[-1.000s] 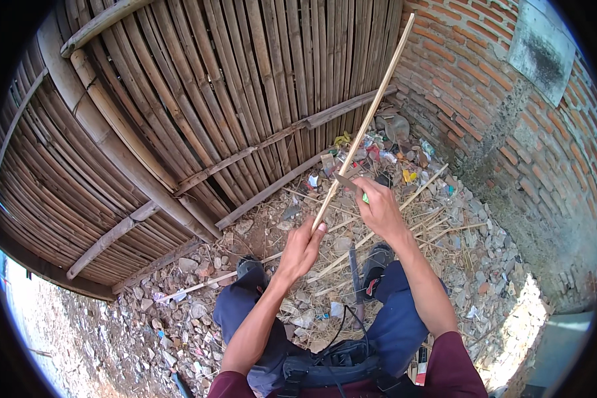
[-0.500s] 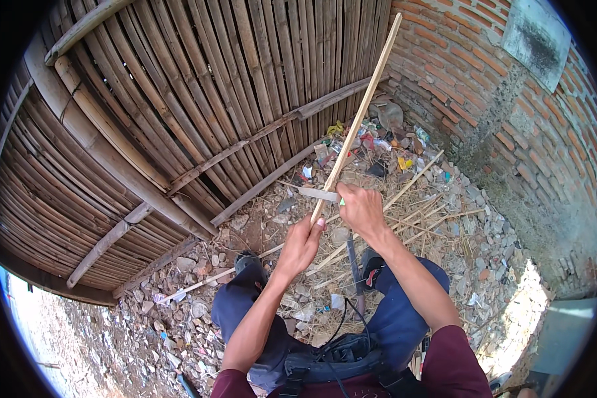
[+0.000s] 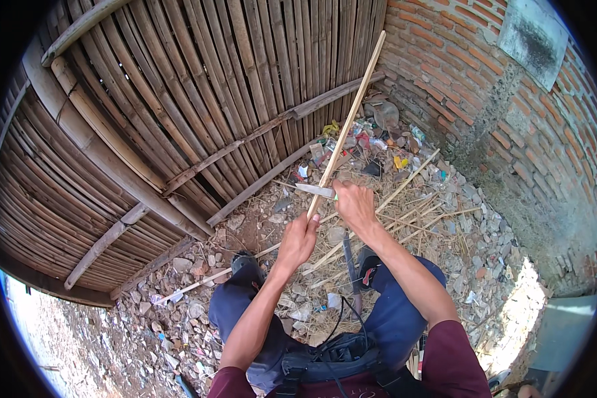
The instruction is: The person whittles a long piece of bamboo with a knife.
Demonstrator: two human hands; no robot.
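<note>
Sleeves: maroon and short, my left sleeve [image 3: 231, 383] and right sleeve [image 3: 453, 358] leaving the forearms bare.
Hands: my left hand [image 3: 298, 243] and right hand [image 3: 356, 204] are bare.
Shirt front: maroon too, with small pale marks near me.
Waist: I wear a black pack [image 3: 331, 363] with wide dark straps [image 3: 397, 383].
Cable: thin and black, looping from the pack.
Trousers: long, navy blue trousers [image 3: 398, 326].
Shoes: farther off, dark left shoe [image 3: 245, 261]; dark right shoe [image 3: 367, 263] with red and pale trim.

Extends both bare forearms [image 3: 410, 272] forward, converging. Curls left hand [image 3: 297, 243], laying thumb [image 3: 314, 220] forward on inner side; clenches right hand [image 3: 355, 204] slightly farther ahead, near the left, back upward.
</note>
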